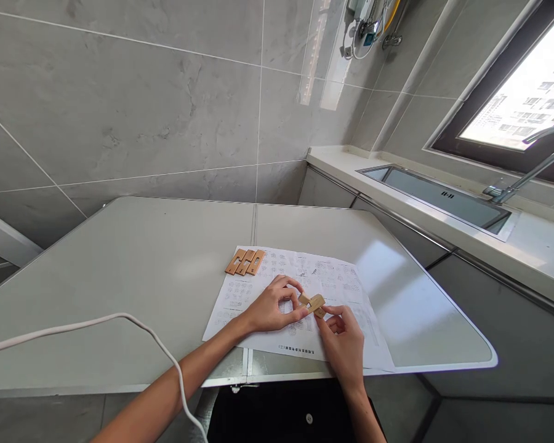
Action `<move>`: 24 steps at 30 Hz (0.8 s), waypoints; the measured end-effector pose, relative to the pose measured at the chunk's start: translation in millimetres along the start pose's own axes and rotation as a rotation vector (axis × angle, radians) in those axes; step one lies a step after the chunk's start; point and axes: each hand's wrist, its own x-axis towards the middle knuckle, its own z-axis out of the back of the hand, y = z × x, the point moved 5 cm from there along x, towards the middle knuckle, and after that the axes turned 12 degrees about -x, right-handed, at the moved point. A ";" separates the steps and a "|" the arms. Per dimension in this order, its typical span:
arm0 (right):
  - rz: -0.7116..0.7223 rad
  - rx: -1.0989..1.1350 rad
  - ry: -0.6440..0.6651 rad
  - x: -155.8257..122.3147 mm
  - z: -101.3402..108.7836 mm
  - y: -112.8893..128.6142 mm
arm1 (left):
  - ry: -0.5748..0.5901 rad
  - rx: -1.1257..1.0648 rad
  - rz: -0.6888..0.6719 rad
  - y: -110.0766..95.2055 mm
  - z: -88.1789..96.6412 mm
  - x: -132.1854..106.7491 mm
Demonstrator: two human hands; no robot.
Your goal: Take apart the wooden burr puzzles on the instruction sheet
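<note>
My left hand (pixel 273 307) is closed in a pinch on the left end of light wooden puzzle pieces (pixel 316 303). My right hand (pixel 344 337) pinches the lower right end between thumb and finger. These pieces sit crosswise against each other, just above the paper; how they interlock is too small to make out. Under both hands lies a printed sheet (pixel 337 280) with rows of small line diagrams. Three flat slotted wooden pieces (pixel 244 262), marked with numbers, lie side by side, slightly overlapping, at its far left corner.
The pale folding table (pixel 175 246) has a seam down its middle. A white cable (pixel 120 316) arcs over its left part and passes across my left forearm. To the right runs a counter (pixel 337 157) with a sink (pixel 425 187) and a faucet (pixel 530 166). A tiled wall stands behind.
</note>
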 end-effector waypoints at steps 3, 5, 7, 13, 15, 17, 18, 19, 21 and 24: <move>0.023 -0.039 -0.018 0.9 1.1 -0.2 | -0.020 -0.005 0.008 -0.5 0.4 0.4; 0.020 -0.056 -0.032 1.3 2.0 -0.3 | -0.058 -0.002 0.023 0.9 1.6 1.3; 0.012 -0.067 -0.058 1.5 3.6 0.1 | -0.137 0.026 0.042 4.4 5.4 2.2; 0.014 -0.076 -0.069 2.4 3.7 0.2 | -0.426 0.396 0.011 12.9 29.9 1.4; 0.009 -0.078 -0.064 2.8 3.0 -2.0 | -0.435 0.512 -0.009 13.7 34.7 1.0; 0.004 -0.079 -0.058 3.1 2.2 -4.4 | -0.436 0.586 -0.019 14.5 37.8 0.5; 0.001 -0.080 -0.056 3.2 1.8 -5.5 | -0.436 0.611 -0.022 15.1 38.7 0.1; -0.004 -0.080 -0.055 3.4 1.6 -6.4 | -0.434 0.630 -0.024 16.0 39.1 -0.2; -0.019 -0.084 -0.048 3.8 0.9 -8.0 | -0.429 0.655 -0.022 18.4 39.1 -0.7; -0.046 -0.117 -0.029 4.6 -0.4 -9.6 | -0.410 0.686 -0.019 21.6 37.6 -1.2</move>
